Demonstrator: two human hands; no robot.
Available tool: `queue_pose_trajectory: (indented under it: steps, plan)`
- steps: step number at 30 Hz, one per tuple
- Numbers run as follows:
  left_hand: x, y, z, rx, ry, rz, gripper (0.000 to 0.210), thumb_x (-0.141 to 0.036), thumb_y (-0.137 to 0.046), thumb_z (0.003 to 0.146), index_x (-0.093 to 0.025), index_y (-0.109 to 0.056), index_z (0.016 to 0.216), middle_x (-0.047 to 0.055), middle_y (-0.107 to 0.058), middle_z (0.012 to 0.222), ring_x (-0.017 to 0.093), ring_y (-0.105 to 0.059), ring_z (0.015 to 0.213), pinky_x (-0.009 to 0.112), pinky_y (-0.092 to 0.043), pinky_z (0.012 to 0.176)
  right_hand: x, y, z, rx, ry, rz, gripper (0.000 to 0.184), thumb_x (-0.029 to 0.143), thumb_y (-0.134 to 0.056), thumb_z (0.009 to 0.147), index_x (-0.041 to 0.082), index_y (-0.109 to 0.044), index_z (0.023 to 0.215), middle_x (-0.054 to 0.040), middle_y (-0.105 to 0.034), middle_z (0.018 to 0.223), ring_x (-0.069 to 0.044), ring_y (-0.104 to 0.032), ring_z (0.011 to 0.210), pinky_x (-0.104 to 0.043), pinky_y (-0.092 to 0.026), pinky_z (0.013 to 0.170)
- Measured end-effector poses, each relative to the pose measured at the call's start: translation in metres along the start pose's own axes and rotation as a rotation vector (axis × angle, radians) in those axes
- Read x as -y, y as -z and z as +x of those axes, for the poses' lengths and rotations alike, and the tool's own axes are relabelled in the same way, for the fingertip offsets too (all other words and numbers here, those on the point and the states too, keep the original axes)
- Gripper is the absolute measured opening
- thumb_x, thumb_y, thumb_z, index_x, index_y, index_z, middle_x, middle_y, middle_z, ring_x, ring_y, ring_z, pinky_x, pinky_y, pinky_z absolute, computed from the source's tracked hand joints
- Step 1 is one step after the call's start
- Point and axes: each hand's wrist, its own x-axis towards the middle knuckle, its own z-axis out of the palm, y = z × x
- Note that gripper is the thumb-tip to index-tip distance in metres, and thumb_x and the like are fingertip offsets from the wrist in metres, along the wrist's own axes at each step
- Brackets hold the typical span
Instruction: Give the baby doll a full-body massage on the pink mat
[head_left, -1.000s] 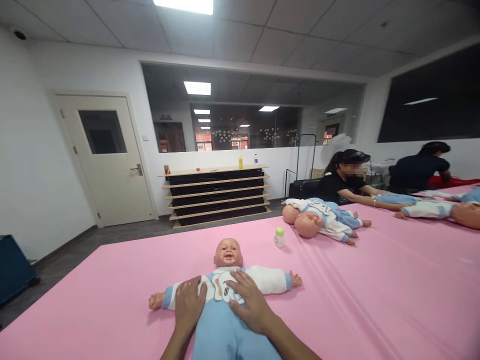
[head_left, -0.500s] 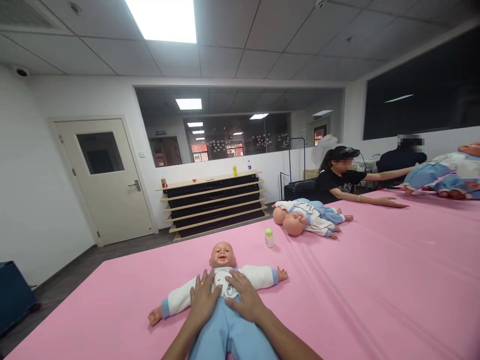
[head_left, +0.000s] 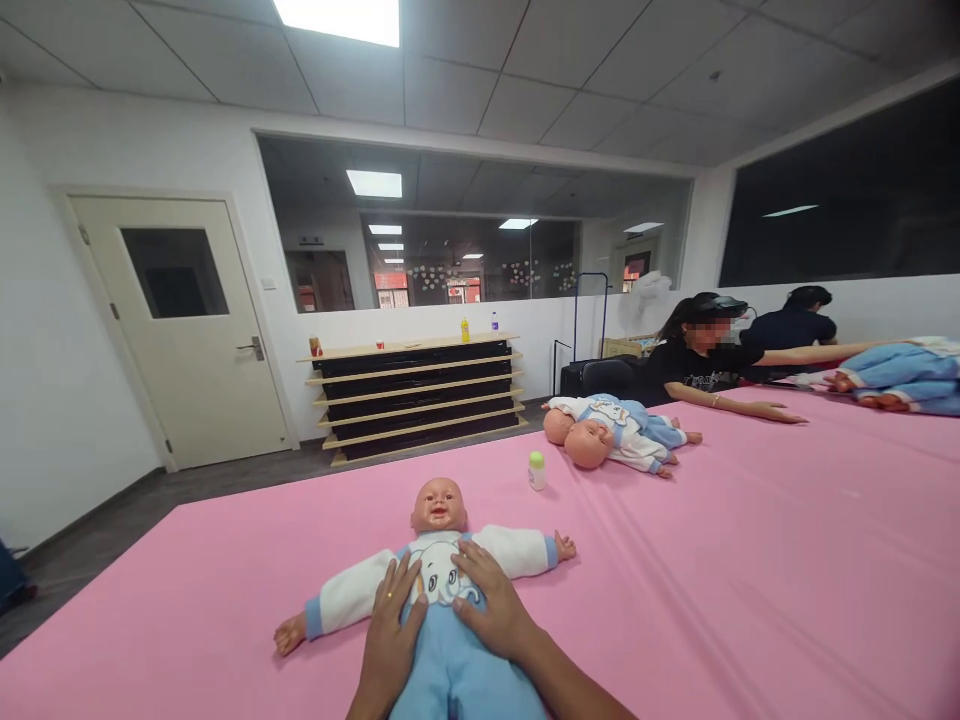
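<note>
A baby doll (head_left: 439, 505) in a white top and light blue trousers lies face up on the pink table cover (head_left: 225, 570), arms spread wide. On the left side of its torso rests my left hand (head_left: 395, 610), fingers extended and a ring on one of them. My right hand (head_left: 491, 600) lies on the right side of the doll's chest with its fingers stretched out. Between the hands shows an animal face print (head_left: 442, 575) on the doll's top. Neither hand is closed around anything.
A small bottle with a green cap (head_left: 536, 470) stands beyond the doll. Two more dolls (head_left: 600, 435) lie piled up to its right. At the far right a co-worker (head_left: 701, 350) reaches across the table towards another doll (head_left: 900, 375). Stacked boards (head_left: 420, 400) stand by the wall.
My hands have moved slightly apart on the doll's torso, uncovering more of the face print. The view has shifted a little. The far-right doll appears lower, beside the co-worker's outstretched arm.
</note>
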Motion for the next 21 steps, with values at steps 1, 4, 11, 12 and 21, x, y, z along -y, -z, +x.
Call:
queue_pose_trajectory:
  steps: [1,4,11,12,21]
  plan:
    - [0.001,0.000,-0.002,-0.003,-0.015,-0.031,0.050,-0.040,-0.040,0.093,-0.025,-0.049,0.139,0.003,-0.035,0.152,0.025,-0.018,0.145,0.051,-0.019,0.118,0.001,0.001,0.000,0.007,-0.013,0.012,0.059,0.045,-0.056,0.088,0.024,-0.044,0.142,-0.0104,-0.037,0.150,-0.027,-0.032,0.140,-0.054,-0.027,0.115]
    - [0.000,0.000,-0.006,-0.006,-0.021,-0.087,0.049,-0.038,-0.042,0.092,-0.026,-0.048,0.140,0.002,-0.035,0.152,0.023,-0.017,0.146,0.049,-0.017,0.119,0.004,0.007,0.000,0.039,-0.063,0.047,0.058,0.046,-0.055,0.088,0.025,-0.045,0.141,-0.0087,-0.037,0.150,-0.027,-0.032,0.141,-0.053,-0.026,0.116]
    - [-0.011,0.001,-0.011,-0.014,0.047,-0.162,0.050,-0.037,-0.046,0.091,-0.025,-0.048,0.140,0.001,-0.035,0.151,0.025,-0.016,0.146,0.052,-0.017,0.119,0.007,0.016,0.002,0.063,-0.091,0.080,0.056,0.045,-0.052,0.091,0.024,-0.045,0.142,-0.0072,-0.037,0.150,-0.025,-0.031,0.141,-0.049,-0.025,0.117]
    - [-0.012,0.001,-0.011,-0.016,0.056,-0.169,0.050,-0.037,-0.046,0.091,-0.026,-0.048,0.140,0.001,-0.035,0.151,0.025,-0.016,0.146,0.052,-0.018,0.119,0.008,0.017,0.002,0.066,-0.089,0.079,0.056,0.045,-0.052,0.091,0.024,-0.044,0.142,-0.0072,-0.036,0.150,-0.025,-0.031,0.141,-0.049,-0.025,0.117]
    - [-0.002,0.001,-0.011,-0.030,0.056,-0.159,0.052,-0.046,-0.046,0.089,-0.028,-0.049,0.137,-0.002,-0.038,0.150,0.025,-0.021,0.145,0.051,-0.019,0.119,0.014,0.018,0.002,0.019,-0.039,0.062,0.059,0.043,-0.058,0.085,0.019,-0.048,0.138,-0.0101,-0.041,0.147,-0.024,-0.037,0.138,-0.045,-0.028,0.116]
